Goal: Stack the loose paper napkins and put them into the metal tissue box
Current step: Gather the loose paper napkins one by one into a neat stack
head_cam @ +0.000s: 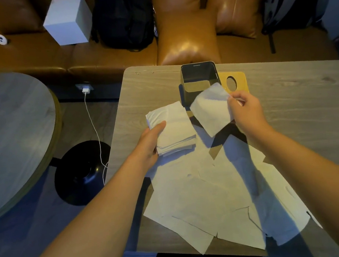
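At the far edge of the wooden table (283, 91) stands the metal tissue box (199, 81), open at the top — its dark inside shows no napkins, only a pale reflection on the near wall. Just beside it on the right lies its wooden lid (234, 82), flat, with an oval hole cut through it. Nearer the person, the left hand (149, 144) grips a stack of napkins (172, 126) from the left side, thumb lying across the top sheet; the stack is white, roughly squared, its edges slightly fanned. The right hand (246, 112) pinches a single napkin (211, 108) by its right edge between thumb and fingers and holds it tilted in the air, partly in front of the box. Closer still, loose napkins (220, 195) lie scattered flat on the table, overlapping at odd angles — thin white squares, some reaching the near edge.
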